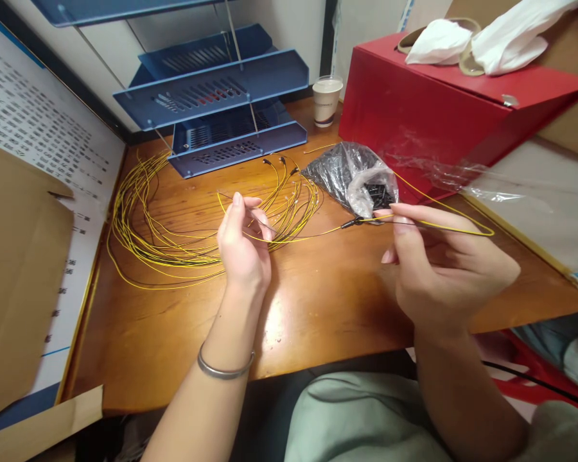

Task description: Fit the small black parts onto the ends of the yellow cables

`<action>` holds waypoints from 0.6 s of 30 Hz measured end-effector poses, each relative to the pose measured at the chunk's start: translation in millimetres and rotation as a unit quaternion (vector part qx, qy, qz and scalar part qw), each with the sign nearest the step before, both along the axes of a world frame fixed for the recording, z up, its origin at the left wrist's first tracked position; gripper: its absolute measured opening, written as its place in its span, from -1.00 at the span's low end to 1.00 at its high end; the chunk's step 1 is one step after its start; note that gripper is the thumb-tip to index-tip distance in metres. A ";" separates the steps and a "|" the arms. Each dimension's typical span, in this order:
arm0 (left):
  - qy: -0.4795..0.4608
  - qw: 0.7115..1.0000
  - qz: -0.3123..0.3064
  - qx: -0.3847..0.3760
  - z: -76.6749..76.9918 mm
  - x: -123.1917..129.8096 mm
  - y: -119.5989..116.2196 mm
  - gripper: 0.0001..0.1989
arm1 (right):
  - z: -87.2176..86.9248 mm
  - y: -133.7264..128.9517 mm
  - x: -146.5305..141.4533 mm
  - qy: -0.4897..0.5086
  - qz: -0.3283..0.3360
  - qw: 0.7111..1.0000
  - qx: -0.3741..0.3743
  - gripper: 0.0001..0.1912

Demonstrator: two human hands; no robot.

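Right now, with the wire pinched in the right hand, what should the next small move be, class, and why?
Probably the right hand should shift its pinch to the small black piece, because that piece sits along the wire between the hands, just short of the right fingertips, and the same wire runs on toward the left hand.

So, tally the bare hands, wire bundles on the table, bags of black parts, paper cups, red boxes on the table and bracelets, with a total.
Left hand and right hand: 2
Wire bundles: 1
Bags of black parts: 1
Paper cups: 1
Red boxes: 1
Bracelets: 1
Total: 7
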State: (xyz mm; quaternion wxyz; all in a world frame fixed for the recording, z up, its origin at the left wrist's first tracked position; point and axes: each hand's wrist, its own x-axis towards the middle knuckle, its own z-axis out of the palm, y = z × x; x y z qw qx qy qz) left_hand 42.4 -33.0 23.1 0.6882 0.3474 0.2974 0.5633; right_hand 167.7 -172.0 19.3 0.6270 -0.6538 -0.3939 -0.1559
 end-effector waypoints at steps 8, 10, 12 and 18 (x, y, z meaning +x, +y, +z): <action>0.004 1.000 0.009 -0.016 0.8 0.4 -0.3 -0.70 | 1.9 3.6 0.5 0.034 -0.015 0.997 0.070 -0.85; 0.005 1.000 0.011 -0.023 1.7 0.8 -0.5 -0.70 | 1.3 4.0 0.5 0.045 -0.014 0.995 0.082 -0.85; 0.003 1.000 0.010 -0.027 2.3 1.2 -0.5 -0.70 | 1.0 4.6 0.3 0.053 -0.012 0.994 0.097 -0.86; -0.011 0.999 0.009 -0.038 3.3 1.5 0.0 -0.70 | 2.0 5.1 -0.3 0.062 -0.011 0.991 0.122 -0.84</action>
